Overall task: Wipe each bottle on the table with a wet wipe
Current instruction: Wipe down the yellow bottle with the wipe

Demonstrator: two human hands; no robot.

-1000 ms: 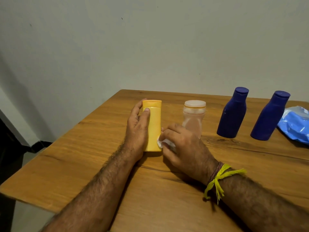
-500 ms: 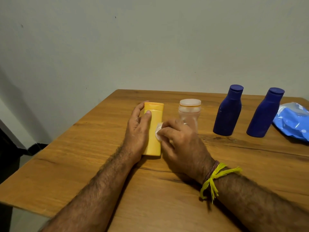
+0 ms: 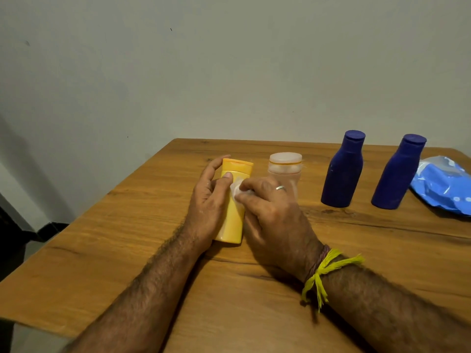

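Yellow bottle (image 3: 233,207) upright on wooden table (image 3: 127,240), no readable label. Left hand (image 3: 209,207) curls round its side. Right hand (image 3: 272,220) pinches wet wipe (image 3: 236,190) against bottle front. Two blue bottles (image 3: 342,171) and blue wipe pack (image 3: 443,189) stand right, writing illegible.

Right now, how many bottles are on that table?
4. The yellow bottle stands between both hands, the translucent bottle just behind the right hand, and the two blue bottles further right. None seems hidden.
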